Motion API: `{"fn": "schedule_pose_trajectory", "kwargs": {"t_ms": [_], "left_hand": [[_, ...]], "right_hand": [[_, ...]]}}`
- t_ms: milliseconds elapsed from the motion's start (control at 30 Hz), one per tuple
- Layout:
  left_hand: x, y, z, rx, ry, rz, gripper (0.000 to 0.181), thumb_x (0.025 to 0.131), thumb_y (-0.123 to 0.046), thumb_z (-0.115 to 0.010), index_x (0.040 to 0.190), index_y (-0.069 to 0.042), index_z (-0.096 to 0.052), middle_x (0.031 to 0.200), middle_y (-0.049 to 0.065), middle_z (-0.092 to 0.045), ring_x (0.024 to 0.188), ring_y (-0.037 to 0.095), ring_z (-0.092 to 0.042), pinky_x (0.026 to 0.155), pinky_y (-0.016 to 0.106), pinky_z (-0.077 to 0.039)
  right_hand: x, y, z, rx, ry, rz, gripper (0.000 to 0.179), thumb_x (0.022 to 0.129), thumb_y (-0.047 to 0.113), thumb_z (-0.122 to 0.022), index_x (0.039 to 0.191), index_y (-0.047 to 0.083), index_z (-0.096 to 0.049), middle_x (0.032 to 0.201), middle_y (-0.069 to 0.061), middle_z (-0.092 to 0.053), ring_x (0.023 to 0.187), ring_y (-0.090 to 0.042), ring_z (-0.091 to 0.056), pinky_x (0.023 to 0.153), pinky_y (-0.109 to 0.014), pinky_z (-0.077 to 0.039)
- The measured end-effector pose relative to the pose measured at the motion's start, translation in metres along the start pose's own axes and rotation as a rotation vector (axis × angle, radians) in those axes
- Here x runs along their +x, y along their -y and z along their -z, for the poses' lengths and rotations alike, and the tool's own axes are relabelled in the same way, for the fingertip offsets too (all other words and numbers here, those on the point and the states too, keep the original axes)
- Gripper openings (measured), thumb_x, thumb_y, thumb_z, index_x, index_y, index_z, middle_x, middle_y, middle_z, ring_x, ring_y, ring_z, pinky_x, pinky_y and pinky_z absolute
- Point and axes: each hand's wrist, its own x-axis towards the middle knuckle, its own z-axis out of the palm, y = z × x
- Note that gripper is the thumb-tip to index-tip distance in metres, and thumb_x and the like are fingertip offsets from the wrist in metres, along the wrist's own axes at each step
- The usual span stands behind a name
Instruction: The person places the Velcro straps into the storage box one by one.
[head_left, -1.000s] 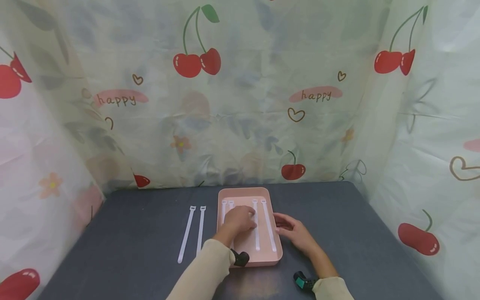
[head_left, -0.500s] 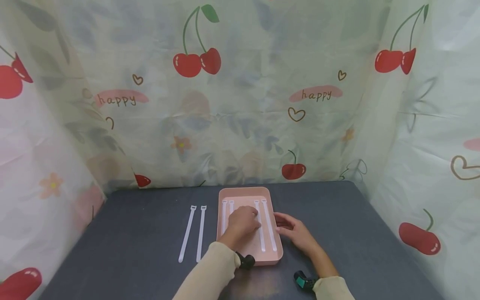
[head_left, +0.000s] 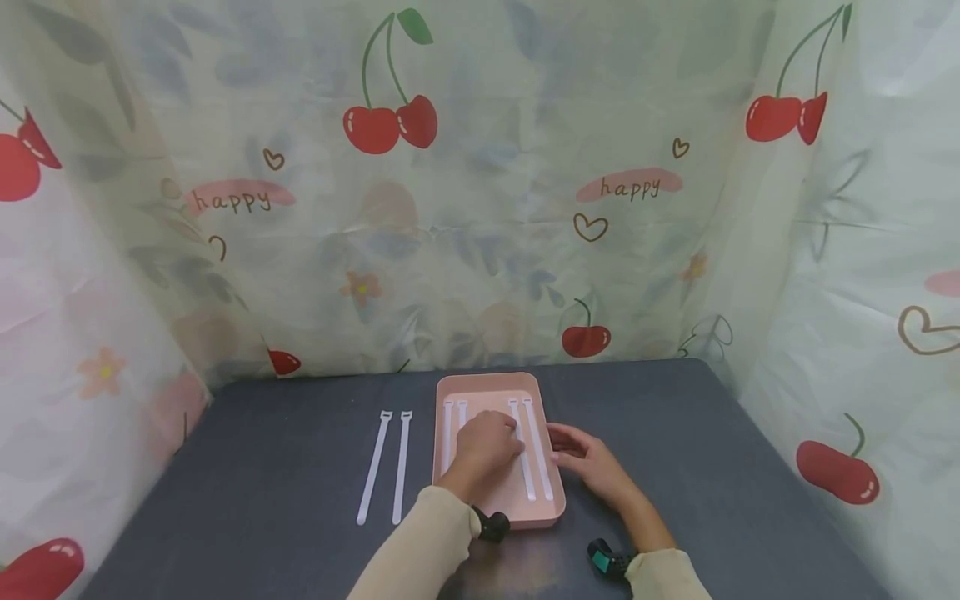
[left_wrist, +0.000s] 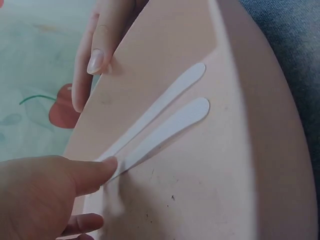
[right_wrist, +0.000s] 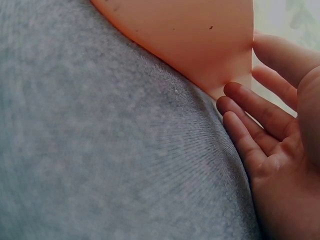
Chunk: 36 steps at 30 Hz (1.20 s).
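Observation:
My left hand (head_left: 486, 443) reaches into a pink tray (head_left: 487, 383) and pinches a white cable tie (head_left: 528, 471) between thumb and bent fingers. In the left wrist view the thumb lies over this cable tie (left_wrist: 172, 124), whose rounded tail rests flat on the tray floor. Close alongside it lies a second white cable tie (head_left: 541, 454). Two more cable ties (head_left: 448, 425) sit on the tray's left side, partly hidden by my left hand. My right hand (head_left: 592, 467) rests its fairly straight fingers against the tray's right wall (right_wrist: 220, 75).
Two white cable ties (head_left: 373, 468) lie side by side on the dark table (head_left: 262, 475), left of the tray. Behind the table hangs a cherry-patterned curtain (head_left: 480, 250), which also closes off both sides.
The left hand has shifted slightly right with the pinched cable tie, whose tail now lies closer to the rightmost one. My right hand stays at the tray wall.

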Motion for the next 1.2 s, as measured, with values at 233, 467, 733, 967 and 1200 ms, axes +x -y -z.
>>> {"fn": "schedule_pose_trajectory", "kwargs": {"t_ms": [233,467,733,967,1200], "left_hand": [[0.001,0.004,0.006,-0.048,-0.077,-0.030,0.038,0.083,-0.031,-0.074,0.118,-0.016,-0.072,0.111,0.004,-0.067,0.109,0.024,-0.060,0.091,0.040,-0.046],[-0.001,0.007,0.014,-0.185,-0.105,-0.054,0.041,0.084,-0.033,-0.074,0.121,-0.017,-0.069,0.110,0.009,-0.061,0.101,0.026,-0.058,0.085,0.041,-0.047],[-0.008,0.018,0.026,-0.261,-0.205,-0.137,0.033,0.086,-0.026,-0.074,0.116,-0.014,-0.071,0.116,0.008,-0.061,0.112,0.028,-0.056,0.094,0.044,-0.043],[-0.007,0.041,0.041,-0.338,-0.397,-0.091,0.023,0.081,-0.016,-0.078,0.104,-0.011,-0.073,0.118,0.010,-0.061,0.111,0.036,-0.055,0.092,0.050,-0.043],[-0.008,0.064,0.055,-0.311,-0.445,-0.046,0.026,0.081,-0.015,-0.078,0.106,-0.010,-0.074,0.110,0.014,-0.062,0.105,0.038,-0.056,0.087,0.053,-0.043]], "right_hand": [[0.001,-0.001,0.000,-0.016,-0.005,0.002,0.051,0.091,0.013,-0.068,0.138,0.001,-0.051,0.127,-0.018,-0.060,0.115,-0.031,-0.057,0.092,-0.031,-0.048],[0.000,0.000,0.002,-0.041,-0.011,-0.041,0.052,0.091,0.019,-0.070,0.138,0.006,-0.053,0.128,-0.014,-0.060,0.116,-0.029,-0.057,0.094,-0.035,-0.047],[0.002,0.001,0.001,-0.022,-0.017,-0.015,0.053,0.090,0.015,-0.070,0.138,0.002,-0.052,0.127,-0.018,-0.060,0.115,-0.031,-0.057,0.092,-0.028,-0.048],[0.002,0.002,-0.001,-0.033,-0.027,-0.047,0.053,0.090,0.016,-0.071,0.138,0.004,-0.053,0.127,-0.015,-0.061,0.115,-0.028,-0.058,0.091,-0.025,-0.047],[0.001,0.003,-0.003,-0.054,-0.039,-0.058,0.052,0.090,0.016,-0.070,0.138,0.006,-0.053,0.126,-0.014,-0.061,0.114,-0.029,-0.058,0.093,-0.032,-0.047]]}}
